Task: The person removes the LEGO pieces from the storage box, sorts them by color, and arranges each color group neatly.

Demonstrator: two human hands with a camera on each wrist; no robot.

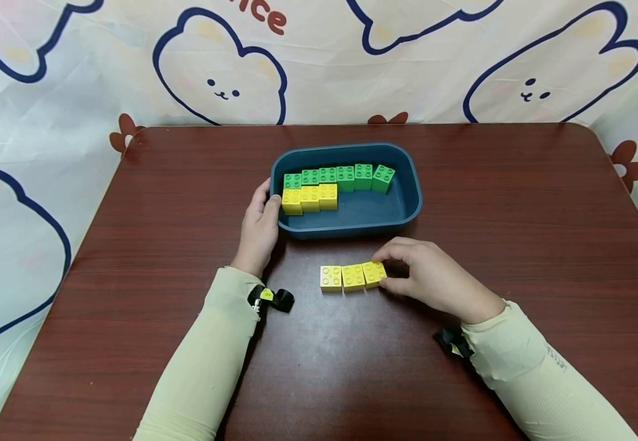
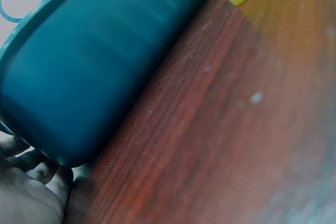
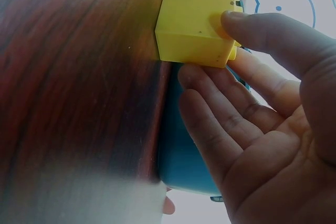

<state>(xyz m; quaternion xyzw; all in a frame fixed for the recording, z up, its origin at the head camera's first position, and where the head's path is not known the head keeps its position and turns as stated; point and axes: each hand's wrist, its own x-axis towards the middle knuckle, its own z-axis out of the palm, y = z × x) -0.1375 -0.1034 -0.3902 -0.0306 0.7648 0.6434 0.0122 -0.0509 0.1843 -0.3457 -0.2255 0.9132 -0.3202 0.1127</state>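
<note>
A dark teal tray (image 1: 352, 231) stands on the table. My left hand (image 1: 259, 229) grips its left end, thumb at the rim and the other fingers against the outer wall. In front of the tray, three yellow building blocks (image 1: 353, 277) lie in a row. The right hand (image 1: 435, 275) pinches the rightmost yellow block (image 3: 194, 22), with the thumb on its near side and the index finger at the far side. Inside the tray, several green building blocks (image 1: 345, 177) line the back, the last one turned at an angle. Three yellow blocks (image 1: 310, 199) sit before them at the left.
The brown wooden table (image 1: 159, 245) extends around the tray on all sides. Behind it hangs a pale cloth (image 1: 324, 73) with cartoon shapes. Both wrists carry a black strap-on camera (image 1: 272, 299), and both sleeves are pale green.
</note>
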